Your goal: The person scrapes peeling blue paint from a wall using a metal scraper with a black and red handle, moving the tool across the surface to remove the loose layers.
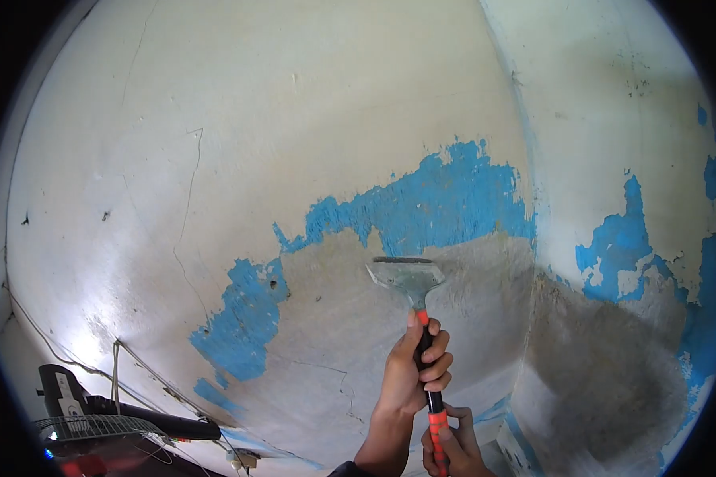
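Observation:
My left hand [410, 370] is wrapped round the upper handle of a wide-bladed scraper [410, 278], its thumb lying along the shaft. Lower down, my right hand [460, 447] grips the red and black end of the same handle. The scraper points upward, and its blade overlaps bare grey plaster [326, 278] on the wall in this view. Just above the blade edge is a ragged patch of blue paint [433, 203], bordered on top by the cream coating [294, 119].
To the right, an inside corner leads to another wall with blue patches [616, 246] and grey plaster [605, 381]. At lower left stand a wire-caged fan [95, 428] and a dark tubular object [167, 421]. Cables [56, 350] run along the wall near them.

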Demonstrator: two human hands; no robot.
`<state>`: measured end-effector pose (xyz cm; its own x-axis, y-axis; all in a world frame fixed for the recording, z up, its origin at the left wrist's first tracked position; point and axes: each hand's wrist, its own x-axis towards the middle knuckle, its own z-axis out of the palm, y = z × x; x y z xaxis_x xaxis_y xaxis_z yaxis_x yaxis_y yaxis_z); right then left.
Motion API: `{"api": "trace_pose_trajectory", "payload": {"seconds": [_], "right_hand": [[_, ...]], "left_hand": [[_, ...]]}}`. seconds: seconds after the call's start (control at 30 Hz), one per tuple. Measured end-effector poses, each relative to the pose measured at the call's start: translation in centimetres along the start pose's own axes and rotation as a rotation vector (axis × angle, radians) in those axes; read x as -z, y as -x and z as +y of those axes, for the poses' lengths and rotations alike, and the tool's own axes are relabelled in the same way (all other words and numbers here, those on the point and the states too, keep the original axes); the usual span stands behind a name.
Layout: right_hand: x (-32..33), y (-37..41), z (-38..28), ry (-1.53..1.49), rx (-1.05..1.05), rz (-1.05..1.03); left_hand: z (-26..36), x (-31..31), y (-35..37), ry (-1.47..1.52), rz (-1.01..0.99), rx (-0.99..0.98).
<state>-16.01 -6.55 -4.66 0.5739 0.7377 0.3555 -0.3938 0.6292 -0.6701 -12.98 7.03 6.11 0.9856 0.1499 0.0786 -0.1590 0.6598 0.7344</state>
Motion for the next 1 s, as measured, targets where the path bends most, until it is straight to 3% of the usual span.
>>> {"api": "trace_pose_trajectory", "payload": {"seconds": [0.13,0.27,0.4,0.43,0.77,1.0], "right_hand": [[-1.0,0.7,1.6,0.002,0.014,0.052],[-1.0,0.0,-0.5,-0.106,-0.031,-0.033],[-0.9,0.6,0.9,-0.032,-0.083,-0.044],[-0.8,0.4,0.9,-0.056,-0.054,-0.143],[-2.3,-0.8,0.1,0.15,-0.071,-0.108],[-1.3,-2.8,-2.1,0.235,-0.055,-0.128]], "left_hand": [[-0.1,0.9,0.6,0.05,-0.023,0.016],[0.3,-0.1,0.4,0.048,-0.025,-0.011],[0.5,0.5,1.4,0.081,-0.002,-0.034],[0.6,0.7,1.7,0.107,-0.003,-0.039],[2.4,0.8,2.7,0.145,-0.069,-0.164],[3.0,-0.8,1.2,0.047,-0.007,-0.241]]}}
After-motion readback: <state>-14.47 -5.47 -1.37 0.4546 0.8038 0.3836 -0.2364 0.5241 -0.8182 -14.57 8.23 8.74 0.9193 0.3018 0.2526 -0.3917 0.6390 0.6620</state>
